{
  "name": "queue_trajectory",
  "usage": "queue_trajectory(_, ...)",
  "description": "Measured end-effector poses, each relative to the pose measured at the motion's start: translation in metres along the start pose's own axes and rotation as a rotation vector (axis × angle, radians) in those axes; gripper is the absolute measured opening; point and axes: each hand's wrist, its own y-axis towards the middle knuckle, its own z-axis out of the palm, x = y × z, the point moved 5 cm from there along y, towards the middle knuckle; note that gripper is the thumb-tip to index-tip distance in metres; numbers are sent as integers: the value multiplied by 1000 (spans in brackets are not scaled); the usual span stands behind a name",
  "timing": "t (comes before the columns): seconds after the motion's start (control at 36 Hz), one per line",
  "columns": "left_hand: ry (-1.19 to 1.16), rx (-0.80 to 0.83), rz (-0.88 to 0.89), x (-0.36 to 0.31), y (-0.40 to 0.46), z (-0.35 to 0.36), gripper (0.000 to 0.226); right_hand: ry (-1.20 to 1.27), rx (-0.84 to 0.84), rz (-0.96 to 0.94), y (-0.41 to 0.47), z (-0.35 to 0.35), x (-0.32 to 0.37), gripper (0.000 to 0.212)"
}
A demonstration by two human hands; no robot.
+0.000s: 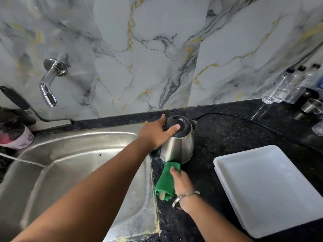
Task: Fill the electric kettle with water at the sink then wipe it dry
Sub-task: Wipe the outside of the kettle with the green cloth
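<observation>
A marbled grey wall with gold veins rises behind a black speckled counter (pixel 227 137), and a steel sink (pixel 70 154) is set into the counter at the left. A chrome tap (pixel 50 81) juts from the wall above the sink. The electric kettle (pixel 178 145) — steel body, black lid — stands on the counter just beside the sink's right rim, tilted, with its spout toward the right. A black cord runs away from behind it along the counter.

The left hand (pixel 155 133) reaches across the sink corner and grips the kettle at the top, fingers wrapped over the black handle and the edge of the lid. The right hand (pixel 181 182) has its fingers closed on a green cloth (pixel 166 180), pressing the cloth's upper end against the bottom of the kettle's near side — a metal bangle sits on that wrist.

To the right lies a white tray (pixel 272 189), near the kettle but not touching it. Clear plastic bottles (pixel 283 88) and a steel cup (pixel 311 105) stand at the far right by the wall.
</observation>
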Motion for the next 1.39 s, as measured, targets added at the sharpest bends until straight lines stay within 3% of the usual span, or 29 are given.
queue_trajectory(0.08, 141, -48, 76, -4, -3, -2, 111, 232, -50, 28, -22, -66, 27, 23)
queue_trajectory(0.22, 370, -66, 141, -15, -1, -4, 139, 158, -83, -225, -61, -139, 116, 13)
queue_trajectory(0.31, 353, -76, 149, -25, 0, -2, 146, -113, -82, -492, -52, -146, 175, 14)
queue_trajectory(0.36, 323, -85, 147, -28, -2, 1, 143, -474, -18, -626, -32, -129, 199, 17)
queue_trajectory(0.44, 271, -97, 137, -28, -4, 2, 139, -1098, 56, -741, 12, -100, 208, 49)
queue_trajectory(0.5, 256, -105, 147, -28, -3, 1, 137, -1401, 93, -750, 32, -86, 204, 58)
queue_trajectory(0.58, 265, -107, 134, -28, -1, 1, 138, -1652, 101, -787, 43, -76, 200, 64)
queue_trajectory(0.67, 242, -132, 129, -28, 0, 1, 134, -1745, 109, -843, 41, -70, 199, 66)
queue_trajectory(0.83, 267, -132, 90, -29, 0, 2, 137, -1626, 290, -671, 33, -59, 198, 55)
queue_trajectory(0.94, 292, -92, 67, -28, 1, 2, 141, -1322, 411, -426, 33, -74, 205, 67)
queue_trajectory(1.0, 289, -90, 65, -28, 0, 1, 140, -1054, 358, -329, 36, -97, 215, 68)
queue_trajectory(1.08, 269, -112, 72, -26, -1, 0, 127, -538, 257, -182, 43, -146, 239, 24)
queue_trajectory(1.11, 260, -121, 79, -25, -1, 0, 120, -416, 248, -172, 45, -160, 248, 16)
queue_trajectory(1.22, 207, -119, 57, -25, 0, -1, 116, -112, 151, -265, 48, -202, 269, 17)
queue_trajectory(1.31, 186, -136, 25, -24, 1, 0, 113, -131, 153, -400, 44, -198, 266, 15)
queue_trajectory(1.39, 176, -146, 9, -23, 4, 1, 113, -323, 305, -585, 25, -154, 250, 24)
